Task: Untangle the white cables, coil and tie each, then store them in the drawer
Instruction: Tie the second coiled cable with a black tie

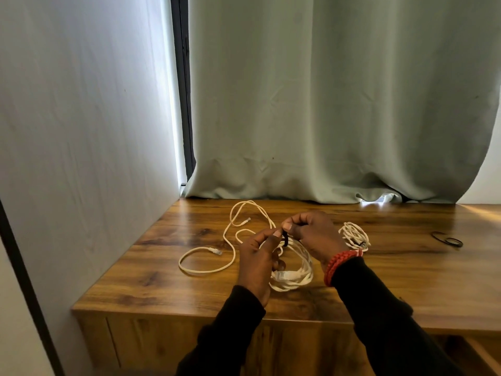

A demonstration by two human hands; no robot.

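Note:
A coiled white cable [295, 275] hangs in front of me over the wooden desk [162, 280]. My left hand [257, 264] grips the coil's left side. My right hand [311, 234] pinches a black tie [285, 238] at the top of the coil, thumb and fingertips meeting my left thumb there. A loose white cable [230, 240] with two plug ends lies spread in loops to the left. Behind my right wrist rests a smaller coiled white cable [353, 236], bound with a dark tie.
Black ties [447, 239] lie on the desk at the far right. A pale green curtain [339, 104] hangs along the desk's back edge, and a white wall [81, 131] closes the left side. An open drawer's corner [485, 354] shows at bottom right.

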